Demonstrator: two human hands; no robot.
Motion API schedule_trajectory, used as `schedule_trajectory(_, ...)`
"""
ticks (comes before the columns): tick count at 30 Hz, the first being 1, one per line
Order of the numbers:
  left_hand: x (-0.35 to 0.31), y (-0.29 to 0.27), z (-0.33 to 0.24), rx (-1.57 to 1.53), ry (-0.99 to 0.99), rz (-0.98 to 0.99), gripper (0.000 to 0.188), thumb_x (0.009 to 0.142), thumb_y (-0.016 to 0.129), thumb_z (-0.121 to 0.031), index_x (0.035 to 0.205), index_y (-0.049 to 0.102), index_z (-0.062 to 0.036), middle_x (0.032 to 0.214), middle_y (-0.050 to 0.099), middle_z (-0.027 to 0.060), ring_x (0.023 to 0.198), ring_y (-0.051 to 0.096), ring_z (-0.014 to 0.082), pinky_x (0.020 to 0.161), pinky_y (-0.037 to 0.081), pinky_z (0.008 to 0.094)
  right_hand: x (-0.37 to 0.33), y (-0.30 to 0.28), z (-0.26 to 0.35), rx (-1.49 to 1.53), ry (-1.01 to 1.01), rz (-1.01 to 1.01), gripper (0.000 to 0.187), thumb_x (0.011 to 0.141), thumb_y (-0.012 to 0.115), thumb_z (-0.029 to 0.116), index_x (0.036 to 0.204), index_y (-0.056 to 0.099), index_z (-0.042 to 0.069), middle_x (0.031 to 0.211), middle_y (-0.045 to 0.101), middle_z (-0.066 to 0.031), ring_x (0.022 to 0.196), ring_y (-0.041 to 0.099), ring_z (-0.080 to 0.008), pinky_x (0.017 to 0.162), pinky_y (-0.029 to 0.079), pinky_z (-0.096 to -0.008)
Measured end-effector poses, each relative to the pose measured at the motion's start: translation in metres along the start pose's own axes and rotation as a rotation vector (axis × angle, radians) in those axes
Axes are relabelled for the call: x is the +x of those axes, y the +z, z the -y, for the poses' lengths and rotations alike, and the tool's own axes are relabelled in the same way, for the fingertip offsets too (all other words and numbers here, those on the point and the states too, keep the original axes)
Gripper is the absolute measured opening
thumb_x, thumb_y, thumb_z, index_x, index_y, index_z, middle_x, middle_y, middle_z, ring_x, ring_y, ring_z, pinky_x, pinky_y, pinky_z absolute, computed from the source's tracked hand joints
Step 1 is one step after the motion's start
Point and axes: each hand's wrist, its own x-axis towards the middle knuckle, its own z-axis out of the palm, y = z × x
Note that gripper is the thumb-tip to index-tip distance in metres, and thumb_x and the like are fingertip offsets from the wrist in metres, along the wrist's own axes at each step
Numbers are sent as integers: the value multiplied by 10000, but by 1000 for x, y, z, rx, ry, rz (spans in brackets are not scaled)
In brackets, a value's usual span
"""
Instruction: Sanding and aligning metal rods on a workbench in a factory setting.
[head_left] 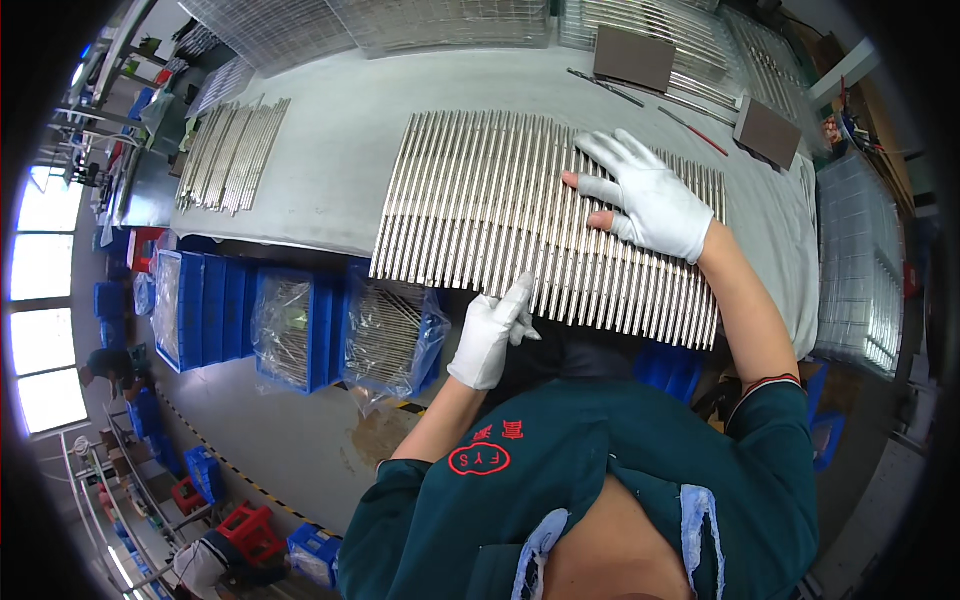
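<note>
Dark green work shirt [600,430] is closest to the lens, and just past it are both white-gloved hands. Right grip [650,205] is splayed flat on top of a wide row of metal rods [470,190], not clutching anything. Left grip [487,345] is at the near ends, pointer finger stretched out against them, the rest loosely curled; can't tell if it's pinching a rod. The rods lie side by side on the pale bench [330,165], near ends poking past the edge. My guess is they're being evened up or checked, so the next move probably wants a light fingertip nudge with the flat palm stopping any rolling. Behind the row's right end sit two brown blocks [634,58], a black tool [605,88] and a red pen [693,130], so shoving rods back that way could get cramped. Smaller bunch of rods [232,155] off left, clear plastic trays [450,25] along the back. Blue bins [215,310] sit below the front edge, so a slipped rod might land down there.
</note>
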Motion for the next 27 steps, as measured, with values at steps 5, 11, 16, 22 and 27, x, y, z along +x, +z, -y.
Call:
schedule_trajectory(5,-2,3,-1,-70,-8,-5,301,834,622,-265,610,512,-97,455,399,-28,365,333,54,445,428,242,0,1,-1,-6,-9,-1,525,850,406,512,1244,492,176,1349,343,-196,1254,312,-362,1063,219,-449)
schedule_trajectory(11,-5,3,-1,-64,-6,0,288,816,647,-248,611,492,-120,457,401,-30,368,334,48,440,427,246,-1,-1,-1,-12,-6,-4,513,855,408,500,1243,493,176,1348,343,-199,1251,316,-363,1061,223,-450)
schedule_trajectory(16,0,0,-3,-101,29,-69,284,826,630,-262,621,491,-124,462,401,-35,367,330,47,433,424,243,0,0,1,-3,2,-2,514,846,422,501,1247,490,187,1349,341,-202,1251,318,-361,1059,226,-454)
schedule_trajectory(22,-1,-5,3,-80,40,-17,271,837,616,-261,659,489,-102,466,408,-40,368,339,39,436,431,235,-1,0,0,-10,-4,1,507,846,431,489,1245,491,182,1348,341,-203,1258,311,-356,1062,218,-455)
schedule_trajectory(27,-3,-4,0,7,50,-58,280,820,641,-264,661,486,-94,472,417,-40,371,350,35,437,439,229,0,-1,0,1,-10,4,500,848,435,473,1242,492,169,1345,342,-207,1258,311,-351,1064,213,-456)
